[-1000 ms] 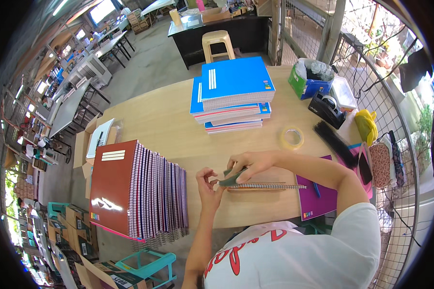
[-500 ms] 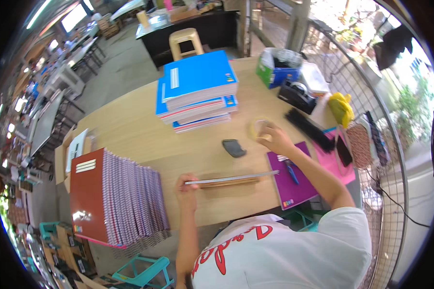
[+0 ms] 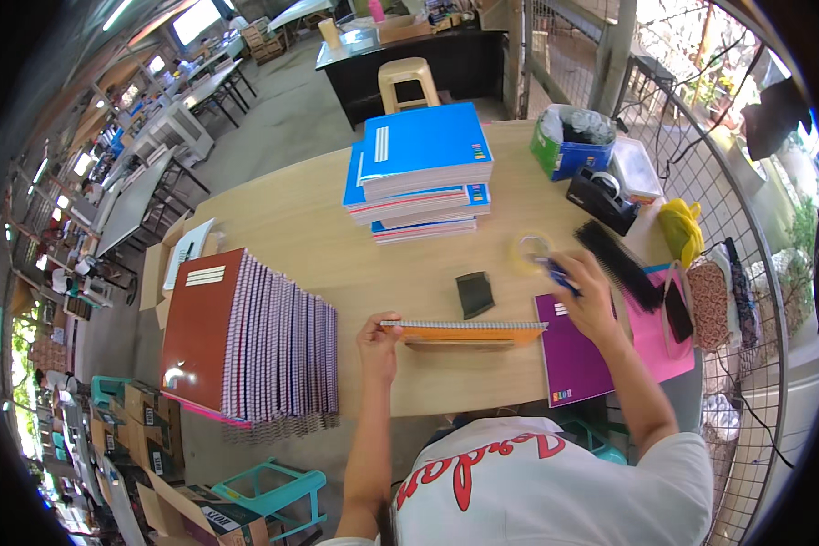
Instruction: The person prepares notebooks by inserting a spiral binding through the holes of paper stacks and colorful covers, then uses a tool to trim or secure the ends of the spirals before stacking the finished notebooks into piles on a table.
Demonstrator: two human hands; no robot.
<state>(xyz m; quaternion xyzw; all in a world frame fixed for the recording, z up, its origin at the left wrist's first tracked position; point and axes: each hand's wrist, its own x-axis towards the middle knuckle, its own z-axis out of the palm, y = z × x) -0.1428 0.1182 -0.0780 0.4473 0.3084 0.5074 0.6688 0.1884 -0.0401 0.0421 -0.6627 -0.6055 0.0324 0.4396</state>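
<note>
I am holding an orange spiral notebook [image 3: 464, 333] standing on its edge on the desk [image 3: 300, 227], my left hand [image 3: 379, 344] pinching its near left end, fingers pressed against the cover. My right hand [image 3: 593, 296] is reaching out to the right of that notebook, its grip closed around a blue pen [image 3: 555, 273], which is pointing up and left from my fingers. Just beyond the pen tip a roll of clear tape [image 3: 530, 250] is lying flat on the desk. Under my right wrist a purple notebook [image 3: 573, 359] is lying flat, with a pink sheet [image 3: 657, 337] just right of it. A small dark pad [image 3: 474, 294] is sitting just beyond the orange notebook, between my two hands. Further out from my grip a stack of blue books [image 3: 423, 173] is piled up. Left of my left hand a row of spiral notebooks with a red-brown cover [image 3: 246, 337] is standing on end. A black binding comb [image 3: 619, 264] is lying just right of my right hand.
</note>
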